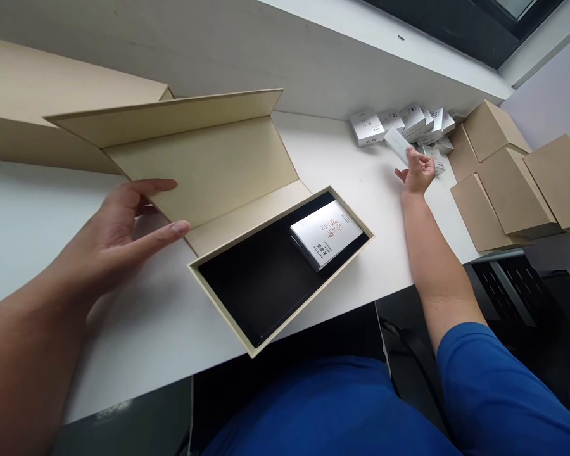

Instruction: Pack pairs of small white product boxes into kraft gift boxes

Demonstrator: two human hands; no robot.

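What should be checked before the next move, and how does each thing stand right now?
1. Lid folded back from the long box: ok, with the left hand at its edge.
2. Silver box within the rim: ok, toward the right end.
3. Black lining showing beside it: ok, to its left.
4. Right hand gripping firmly: cannot tell; its fingers are at a pale carton, contact partly hidden.
5. Loose silver cartons neatly lined up: not ok; they lie jumbled at angles.
6. Long box fully supported by the table: cannot tell; its near corner reaches the front edge in view.
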